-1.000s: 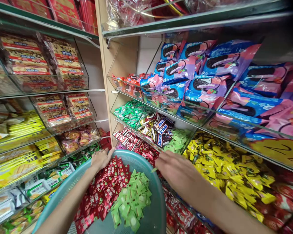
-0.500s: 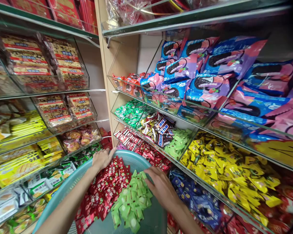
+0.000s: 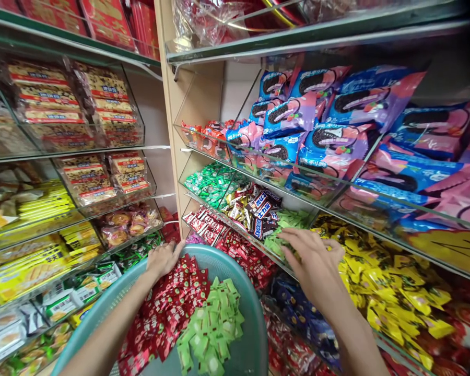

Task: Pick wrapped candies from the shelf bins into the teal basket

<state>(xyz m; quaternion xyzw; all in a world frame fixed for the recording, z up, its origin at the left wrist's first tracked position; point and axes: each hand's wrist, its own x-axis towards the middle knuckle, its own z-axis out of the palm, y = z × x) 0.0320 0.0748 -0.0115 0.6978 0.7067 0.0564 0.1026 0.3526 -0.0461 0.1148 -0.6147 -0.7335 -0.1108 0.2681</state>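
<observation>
My left hand (image 3: pixel 163 259) is closed over the far rim of a teal plastic basket (image 3: pixel 254 308). Inside the basket, a heap of red-wrapped candies (image 3: pixel 160 308) lies beside a smaller pile of light green-wrapped candies (image 3: pixel 211 329). My right hand (image 3: pixel 313 256) reaches to the shelf bin of loose green-wrapped candies (image 3: pixel 274 243), its fingers apart and curved down at the pile. Nothing shows in its grasp, and the hand covers part of that bin. Left of the green ones are Snickers bars (image 3: pixel 264 206).
Yellow-wrapped candies (image 3: pixel 391 292) fill the bin right of my right hand, with blue-wrapped candies (image 3: pixel 297 303) below. Blue and pink cookie packs (image 3: pixel 332 141) crowd the shelf above. Glass shelf edges (image 3: pixel 282 177) run close over the hand. Packaged pastries (image 3: pixel 50 99) stand on the left shelves.
My right hand has moved up and right, from beside the green candies in the basket to the green candies on the shelf. My left hand stays on the rim.
</observation>
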